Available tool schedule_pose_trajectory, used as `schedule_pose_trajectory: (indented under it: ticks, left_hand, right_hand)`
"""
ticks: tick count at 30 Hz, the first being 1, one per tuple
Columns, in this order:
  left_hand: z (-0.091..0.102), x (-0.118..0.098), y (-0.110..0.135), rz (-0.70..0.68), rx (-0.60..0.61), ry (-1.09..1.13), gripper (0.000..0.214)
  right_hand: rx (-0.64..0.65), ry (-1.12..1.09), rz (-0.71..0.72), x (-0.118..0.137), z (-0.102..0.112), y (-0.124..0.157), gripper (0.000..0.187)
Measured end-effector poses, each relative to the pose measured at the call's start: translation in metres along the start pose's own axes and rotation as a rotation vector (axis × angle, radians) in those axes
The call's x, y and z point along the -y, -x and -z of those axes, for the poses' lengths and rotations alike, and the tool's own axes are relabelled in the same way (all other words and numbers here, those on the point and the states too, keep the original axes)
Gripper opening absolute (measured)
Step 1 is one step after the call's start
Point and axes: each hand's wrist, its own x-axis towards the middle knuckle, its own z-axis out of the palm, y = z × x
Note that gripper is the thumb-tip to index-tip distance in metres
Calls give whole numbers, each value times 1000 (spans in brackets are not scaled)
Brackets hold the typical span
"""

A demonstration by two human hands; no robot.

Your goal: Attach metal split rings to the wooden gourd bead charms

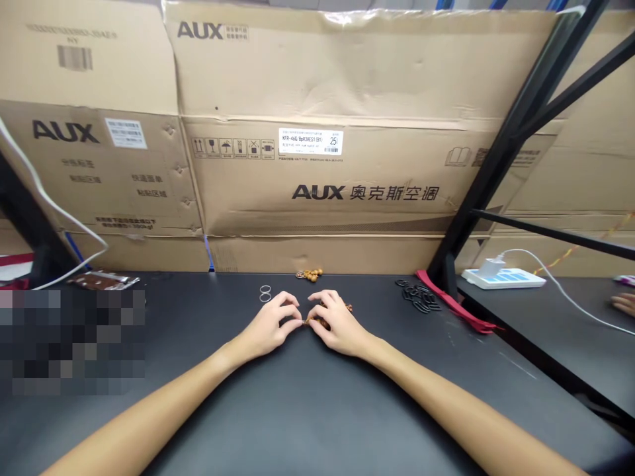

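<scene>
The worktop (317,410) extends from the near border of the view, its dark surface visible between the forearms. At mid-depth, the left hand (270,324) and right hand (341,324) face each other, each with its grip closed, thumb and finger pinching the brown beaded piece (322,322), which is largely covered by the right hand. Two metal rings (265,293) lie just beyond the left hand. Well to the right, black oval loops (421,297) lie near a red strap (455,305) along the right edge; a black frame (469,211) rises there and limits sideways room. Across it are another person's hand (624,303), cut off by the border, and a white power strip (516,280). A packet (105,281) lies far left. Ahead, a yellow-brown bead cluster (313,275) sits near the cardboard boxes (317,228), which wall off the far edge.
</scene>
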Motion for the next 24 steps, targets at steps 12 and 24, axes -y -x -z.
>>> schedule_pose_trajectory:
  ticks: [12, 24]
  left_hand:
    - [0, -8, 4, -45, 84, -149, 14]
    - [-3, -3, 4, -40, 87, -102, 14]
  right_hand:
    - [18, -66, 61, 6, 2, -1, 8]
    - [0, 78, -50, 1, 1, 1, 5]
